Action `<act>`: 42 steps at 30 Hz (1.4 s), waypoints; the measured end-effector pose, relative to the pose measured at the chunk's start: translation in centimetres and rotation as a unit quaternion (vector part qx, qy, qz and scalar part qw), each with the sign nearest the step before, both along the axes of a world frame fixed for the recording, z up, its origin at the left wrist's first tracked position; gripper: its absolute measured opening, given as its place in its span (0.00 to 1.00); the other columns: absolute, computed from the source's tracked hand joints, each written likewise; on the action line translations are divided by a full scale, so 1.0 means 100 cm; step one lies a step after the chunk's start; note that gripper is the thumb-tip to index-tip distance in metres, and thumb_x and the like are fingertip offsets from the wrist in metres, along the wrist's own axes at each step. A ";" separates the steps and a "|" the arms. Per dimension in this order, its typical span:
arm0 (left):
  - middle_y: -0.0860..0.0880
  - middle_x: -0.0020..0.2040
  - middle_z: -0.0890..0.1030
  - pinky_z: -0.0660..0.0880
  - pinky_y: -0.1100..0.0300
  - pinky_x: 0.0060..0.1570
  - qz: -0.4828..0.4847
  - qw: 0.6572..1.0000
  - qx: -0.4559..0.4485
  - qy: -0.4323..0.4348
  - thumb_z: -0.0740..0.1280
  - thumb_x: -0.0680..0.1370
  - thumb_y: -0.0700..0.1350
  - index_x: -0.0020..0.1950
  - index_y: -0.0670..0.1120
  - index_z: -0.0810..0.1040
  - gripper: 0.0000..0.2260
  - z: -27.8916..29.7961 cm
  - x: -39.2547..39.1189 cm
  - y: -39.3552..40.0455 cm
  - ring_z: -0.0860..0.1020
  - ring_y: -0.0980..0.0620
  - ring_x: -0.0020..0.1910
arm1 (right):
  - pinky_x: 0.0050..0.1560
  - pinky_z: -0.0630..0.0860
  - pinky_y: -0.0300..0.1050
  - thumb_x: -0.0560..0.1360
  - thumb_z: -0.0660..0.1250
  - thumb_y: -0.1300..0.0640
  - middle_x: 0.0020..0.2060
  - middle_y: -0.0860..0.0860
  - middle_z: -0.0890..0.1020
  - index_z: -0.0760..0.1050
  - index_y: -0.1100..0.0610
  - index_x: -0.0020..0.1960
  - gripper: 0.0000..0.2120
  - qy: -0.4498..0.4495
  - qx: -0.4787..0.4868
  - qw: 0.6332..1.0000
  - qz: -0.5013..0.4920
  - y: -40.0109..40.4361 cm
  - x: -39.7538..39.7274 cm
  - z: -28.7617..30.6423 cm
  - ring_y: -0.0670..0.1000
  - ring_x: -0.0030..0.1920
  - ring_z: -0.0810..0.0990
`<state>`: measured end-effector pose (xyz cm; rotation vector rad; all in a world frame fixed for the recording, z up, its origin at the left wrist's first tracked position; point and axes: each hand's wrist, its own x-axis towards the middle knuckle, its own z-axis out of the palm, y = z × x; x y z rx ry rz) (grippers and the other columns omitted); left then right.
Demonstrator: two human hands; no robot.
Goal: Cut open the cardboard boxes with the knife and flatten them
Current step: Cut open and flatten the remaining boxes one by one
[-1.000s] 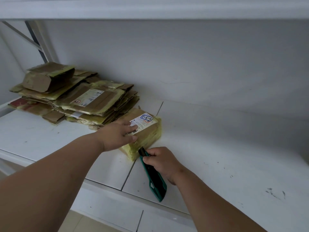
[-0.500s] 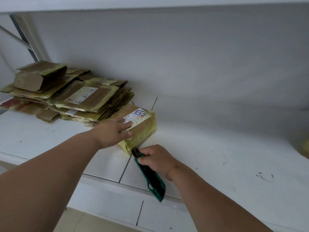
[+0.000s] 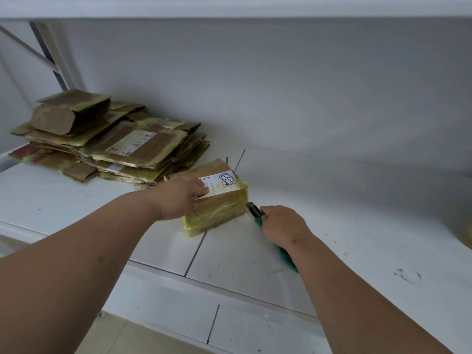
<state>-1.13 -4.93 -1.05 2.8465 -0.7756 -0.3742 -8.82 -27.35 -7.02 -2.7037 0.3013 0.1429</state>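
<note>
A small cardboard box (image 3: 224, 200) wrapped in yellowish tape, with a white label on top, lies on the white shelf (image 3: 332, 213). My left hand (image 3: 178, 198) rests flat on the box's top, fingers reaching onto the label. My right hand (image 3: 282, 226) grips a green utility knife (image 3: 255, 213). The knife's dark tip sits at the box's right near corner, low on its side. Most of the knife's handle is hidden under my hand and wrist.
A stack of flattened cardboard boxes (image 3: 107, 146) lies at the back left of the shelf, close behind the small box. A white wall (image 3: 281, 85) rises behind. Another yellowish object (image 3: 467, 236) peeks in at the right edge.
The knife tip has slid rightward along the box's near side, from its left near corner to its right near corner. My left hand stays on the box top.
</note>
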 end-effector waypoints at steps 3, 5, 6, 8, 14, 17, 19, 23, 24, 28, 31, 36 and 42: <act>0.51 0.75 0.65 0.65 0.57 0.69 0.000 0.999 -0.028 -0.023 0.60 0.81 0.38 0.74 0.54 0.68 0.23 -0.003 -0.003 0.002 0.65 0.49 0.72 | 0.42 0.70 0.46 0.81 0.54 0.56 0.44 0.52 0.74 0.72 0.53 0.47 0.09 -0.023 -0.036 0.999 -0.006 -0.005 0.004 -0.005 0.55 0.44 0.76; 0.51 0.74 0.66 0.68 0.58 0.65 0.002 0.999 -0.022 -0.045 0.59 0.80 0.36 0.73 0.58 0.69 0.25 -0.004 -0.004 0.004 0.67 0.49 0.70 | 0.43 0.71 0.47 0.80 0.55 0.57 0.44 0.51 0.72 0.72 0.53 0.48 0.07 -0.035 -0.047 0.998 -0.022 -0.008 0.007 -0.006 0.55 0.44 0.76; 0.51 0.74 0.66 0.68 0.58 0.65 0.006 0.998 -0.015 -0.054 0.59 0.79 0.36 0.73 0.58 0.69 0.25 -0.005 -0.005 0.005 0.67 0.49 0.69 | 0.44 0.71 0.47 0.79 0.56 0.58 0.44 0.51 0.72 0.72 0.53 0.49 0.07 -0.037 -0.044 0.998 -0.040 -0.011 0.009 -0.006 0.55 0.43 0.76; 0.52 0.74 0.66 0.67 0.57 0.66 0.015 0.997 -0.017 -0.067 0.60 0.79 0.39 0.73 0.57 0.69 0.24 -0.007 -0.007 0.006 0.67 0.49 0.70 | 0.46 0.70 0.48 0.78 0.56 0.58 0.44 0.51 0.73 0.70 0.53 0.48 0.05 -0.021 -0.053 0.995 -0.076 -0.017 0.008 -0.006 0.54 0.42 0.75; 0.54 0.72 0.63 0.64 0.48 0.68 -0.025 0.975 0.084 -0.205 0.69 0.71 0.64 0.72 0.58 0.60 0.34 -0.028 -0.014 0.004 0.61 0.48 0.68 | 0.67 0.59 0.54 0.79 0.57 0.52 0.63 0.49 0.71 0.71 0.46 0.68 0.18 -0.069 -0.118 0.990 -0.032 -0.003 0.007 -0.010 0.53 0.65 0.69; 0.50 0.73 0.58 0.65 0.49 0.68 -0.019 0.963 0.124 -0.239 0.71 0.71 0.60 0.74 0.56 0.54 0.38 -0.042 -0.013 0.002 0.60 0.45 0.69 | 0.67 0.62 0.51 0.80 0.59 0.52 0.66 0.50 0.72 0.63 0.48 0.76 0.24 -0.108 -0.021 0.993 0.048 0.013 0.017 -0.009 0.52 0.67 0.71; 0.48 0.72 0.59 0.69 0.51 0.66 -0.009 0.959 0.120 -0.258 0.71 0.74 0.55 0.74 0.55 0.53 0.35 -0.047 -0.012 0.002 0.60 0.45 0.68 | 0.65 0.66 0.51 0.80 0.62 0.53 0.62 0.49 0.76 0.65 0.49 0.73 0.22 -0.130 0.046 0.989 0.061 0.023 0.024 -0.011 0.51 0.63 0.75; 0.49 0.69 0.62 0.73 0.53 0.60 -0.020 0.959 0.107 -0.261 0.69 0.74 0.53 0.73 0.55 0.55 0.32 -0.044 -0.011 0.003 0.63 0.46 0.64 | 0.64 0.72 0.53 0.80 0.64 0.50 0.61 0.49 0.78 0.68 0.51 0.68 0.18 -0.149 0.088 0.984 0.042 0.029 0.031 -0.017 0.51 0.58 0.79; 0.49 0.69 0.63 0.74 0.53 0.59 -0.023 0.959 0.107 -0.260 0.69 0.75 0.53 0.74 0.55 0.56 0.32 -0.042 -0.011 0.004 0.64 0.46 0.63 | 0.64 0.72 0.53 0.79 0.65 0.49 0.60 0.49 0.78 0.68 0.52 0.67 0.18 -0.149 0.085 0.984 0.039 0.029 0.032 -0.016 0.52 0.58 0.79; 0.49 0.69 0.64 0.74 0.54 0.58 -0.019 0.961 0.107 -0.255 0.68 0.75 0.54 0.74 0.55 0.57 0.31 -0.042 -0.012 0.003 0.65 0.47 0.62 | 0.63 0.69 0.52 0.78 0.67 0.48 0.59 0.51 0.75 0.64 0.54 0.64 0.20 -0.150 0.035 0.987 0.032 0.036 0.035 -0.015 0.54 0.58 0.78; 0.50 0.69 0.65 0.74 0.53 0.58 -0.016 0.961 0.098 -0.258 0.67 0.76 0.54 0.74 0.55 0.58 0.30 -0.043 -0.012 0.002 0.65 0.46 0.63 | 0.64 0.68 0.53 0.76 0.69 0.48 0.59 0.51 0.74 0.63 0.54 0.64 0.23 -0.157 0.030 0.987 0.011 0.042 0.037 -0.016 0.54 0.59 0.77; 0.50 0.68 0.67 0.75 0.53 0.57 -0.019 0.961 0.091 -0.260 0.66 0.77 0.53 0.74 0.55 0.59 0.28 -0.041 -0.010 0.007 0.67 0.47 0.61 | 0.64 0.66 0.52 0.76 0.68 0.46 0.57 0.50 0.76 0.64 0.54 0.62 0.21 -0.173 0.043 0.984 0.011 0.040 0.040 -0.015 0.54 0.57 0.78; 0.50 0.70 0.67 0.74 0.52 0.59 -0.023 0.968 0.079 -0.238 0.66 0.77 0.53 0.76 0.55 0.58 0.29 -0.034 -0.002 0.010 0.68 0.47 0.62 | 0.58 0.69 0.50 0.75 0.70 0.47 0.52 0.48 0.78 0.66 0.52 0.55 0.17 -0.181 0.093 0.978 -0.037 0.045 0.040 -0.010 0.52 0.51 0.78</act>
